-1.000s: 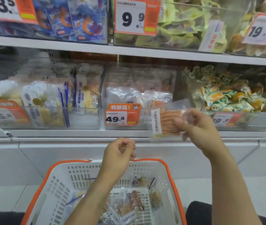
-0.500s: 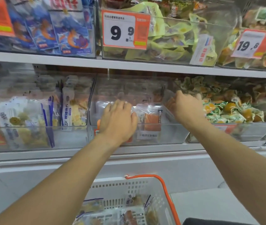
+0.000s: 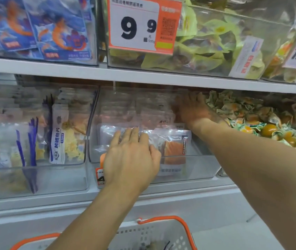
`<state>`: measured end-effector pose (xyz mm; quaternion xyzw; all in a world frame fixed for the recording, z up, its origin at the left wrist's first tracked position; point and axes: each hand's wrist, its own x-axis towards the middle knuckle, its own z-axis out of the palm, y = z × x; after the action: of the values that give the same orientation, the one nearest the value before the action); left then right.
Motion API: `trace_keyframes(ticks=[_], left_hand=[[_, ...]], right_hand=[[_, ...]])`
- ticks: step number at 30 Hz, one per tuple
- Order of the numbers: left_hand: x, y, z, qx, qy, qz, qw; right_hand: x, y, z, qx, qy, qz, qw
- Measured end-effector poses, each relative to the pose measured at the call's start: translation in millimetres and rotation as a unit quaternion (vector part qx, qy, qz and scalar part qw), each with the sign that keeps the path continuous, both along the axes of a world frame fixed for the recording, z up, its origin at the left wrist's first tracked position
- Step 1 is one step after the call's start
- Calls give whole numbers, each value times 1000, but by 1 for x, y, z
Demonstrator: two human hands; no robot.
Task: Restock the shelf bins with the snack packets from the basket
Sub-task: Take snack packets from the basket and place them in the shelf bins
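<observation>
While most of it is cut off by the bottom edge, the white basket (image 3: 161,235) with its orange rim sits nearest at 6 o'clock, and only a blurred scrap of its contents shows through the mesh. Above it, near centre, the left hand (image 3: 131,159) lies flat against the front of the clear middle bin (image 3: 197,170), fingers straight and close together, gripping nothing; it covers most of an orange price tag (image 3: 99,175), of which just a sliver and one digit remain legible. Just beside its fingertips, toward 3 o'clock, a snack packet (image 3: 172,147) with an orange filling stands upright inside the bin, seen through the plastic wall. Farther in, at about 1 o'clock from centre, the right hand (image 3: 192,109) reaches deep over the bin's rear, fingers spread and fairly straight; it is blurred and partly veiled by the bin wall, so I cannot tell whether it holds anything. At 9 o'clock a neighbouring bin holds white fish-snack packs (image 3: 60,138), and at 3 o'clock green wrapped sweets (image 3: 255,127) pile up, cut by the frame. Farthest, at 12 o'clock on the upper shelf, a 9.9 price card (image 3: 138,26) hangs before yellow-green packets.
</observation>
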<state>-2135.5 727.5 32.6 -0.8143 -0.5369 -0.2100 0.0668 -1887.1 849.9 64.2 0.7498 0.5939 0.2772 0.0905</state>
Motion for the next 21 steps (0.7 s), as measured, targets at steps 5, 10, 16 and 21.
trace_keyframes(ticks=[5, 10, 16, 21], left_hand=[[1, 2, 3, -7, -2, 1, 1000], [0, 5, 1, 16, -11, -8, 1000], [6, -4, 26, 28, -9, 3, 1000], [2, -53, -5, 208, -194, -193, 939]], right_hand=[[1, -7, 8, 3, 54, 22, 998], [-9, -79, 30, 20, 197, 78, 977], [-25, -202, 26, 165, 352, 189, 902], [-64, -257, -17, -203, 414, 174, 870]])
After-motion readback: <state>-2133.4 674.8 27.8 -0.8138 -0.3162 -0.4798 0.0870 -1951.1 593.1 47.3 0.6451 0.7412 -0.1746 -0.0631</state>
